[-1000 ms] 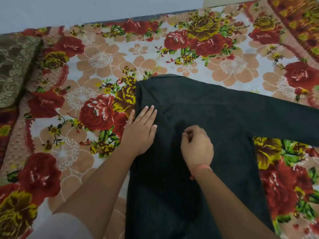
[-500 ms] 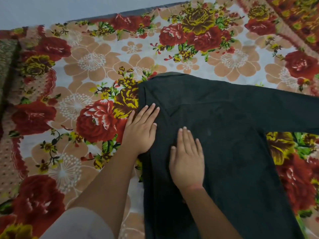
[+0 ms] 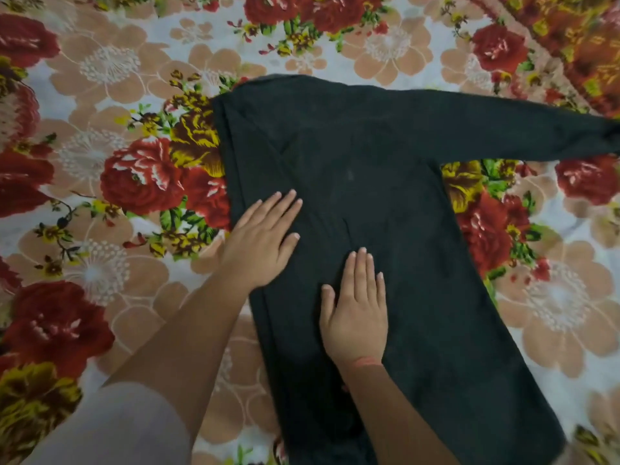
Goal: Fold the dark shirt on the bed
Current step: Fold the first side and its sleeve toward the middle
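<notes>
The shirt [image 3: 352, 203] has its left side folded in; the right sleeve [image 3: 503, 129] is still spread out. Left hand [image 3: 261, 243] and right hand [image 3: 355, 317] press flat, fingers stretched, holding nothing.

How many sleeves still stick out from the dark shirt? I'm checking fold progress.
1. One sleeve stretches out right across the floral bedspread. On the dark shirt's left edge none shows; it may be folded in, hidden.

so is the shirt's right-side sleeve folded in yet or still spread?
Still spread. The sleeve lies straight out over the bedspread, away from the dark shirt. Both hands rest flat on the shirt's body, not on the sleeve.
</notes>
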